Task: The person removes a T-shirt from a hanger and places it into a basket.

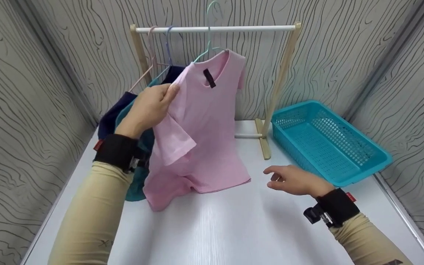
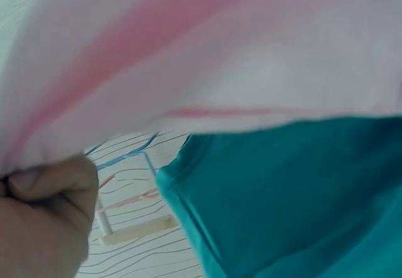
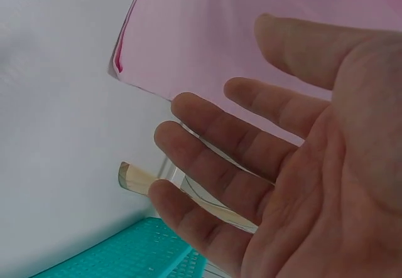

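Observation:
My left hand (image 1: 147,106) pinches the shoulder of a pink T-shirt (image 1: 212,121) between thumb and fingers. The shirt is on a mint-green hanger (image 1: 208,46), whose hook stands above the rail in the head view. Its near sleeve droops below my left hand, and its hem reaches down close to the white table. In the left wrist view, pink cloth (image 2: 207,58) covers the top and my curled fingers grip its edge. To the right of the hem, my right hand (image 1: 293,180) hovers over the table with nothing in it. Its fingers look loosely spread in the right wrist view.
A clothes rack with a white rail (image 1: 252,28) and wooden legs stands at the back. On its left side hang a teal garment (image 1: 136,189) and dark navy ones (image 1: 110,116), partly behind the pink shirt. A turquoise basket (image 1: 331,180) sits at the right.

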A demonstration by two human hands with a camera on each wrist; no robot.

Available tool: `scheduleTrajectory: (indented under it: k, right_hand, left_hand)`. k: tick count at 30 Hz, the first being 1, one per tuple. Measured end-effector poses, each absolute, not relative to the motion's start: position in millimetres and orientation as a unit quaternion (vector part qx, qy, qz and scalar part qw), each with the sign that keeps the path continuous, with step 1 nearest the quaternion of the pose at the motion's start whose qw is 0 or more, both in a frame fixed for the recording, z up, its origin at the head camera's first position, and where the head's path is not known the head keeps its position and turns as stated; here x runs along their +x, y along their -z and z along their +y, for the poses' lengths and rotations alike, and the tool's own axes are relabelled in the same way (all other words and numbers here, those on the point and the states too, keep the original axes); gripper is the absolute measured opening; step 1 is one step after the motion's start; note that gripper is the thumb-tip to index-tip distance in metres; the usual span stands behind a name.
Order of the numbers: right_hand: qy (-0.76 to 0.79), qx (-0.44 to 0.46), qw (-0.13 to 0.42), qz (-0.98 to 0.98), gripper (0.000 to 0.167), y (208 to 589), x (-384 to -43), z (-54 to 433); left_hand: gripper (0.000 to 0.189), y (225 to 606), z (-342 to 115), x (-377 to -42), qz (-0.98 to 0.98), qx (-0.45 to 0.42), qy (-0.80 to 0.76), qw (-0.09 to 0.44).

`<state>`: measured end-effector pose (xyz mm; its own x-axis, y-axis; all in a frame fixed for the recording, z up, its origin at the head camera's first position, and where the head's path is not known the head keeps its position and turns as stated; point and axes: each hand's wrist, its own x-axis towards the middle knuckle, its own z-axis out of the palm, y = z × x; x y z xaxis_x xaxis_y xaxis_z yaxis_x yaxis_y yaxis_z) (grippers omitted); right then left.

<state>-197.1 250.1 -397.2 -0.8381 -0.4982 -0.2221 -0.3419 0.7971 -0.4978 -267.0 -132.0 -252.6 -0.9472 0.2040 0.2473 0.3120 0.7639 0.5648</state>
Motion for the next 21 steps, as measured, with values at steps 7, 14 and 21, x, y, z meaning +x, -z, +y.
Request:
scheduleTrajectory:
  k: [7,14,21]
  right_hand:
    - [0.23,-0.231,0.121,0.938,0.041,391,-199,258]
    - [0.25,-0.156,-0.083,0.952,0.051,376,-209,260]
    - [0.276,-0.151,-0.175,0.933,0.06,372,-218,247]
  left_hand:
    - [0.045,258,-147,-248,-0.919,-0.208,0.334,0.026]
    - [0.043,276,-150,-235,-0.909,-0.249,0.329,-0.053]
    - [0.039,292,-134,-223,-0.9,-0.289,0.314,-0.09]
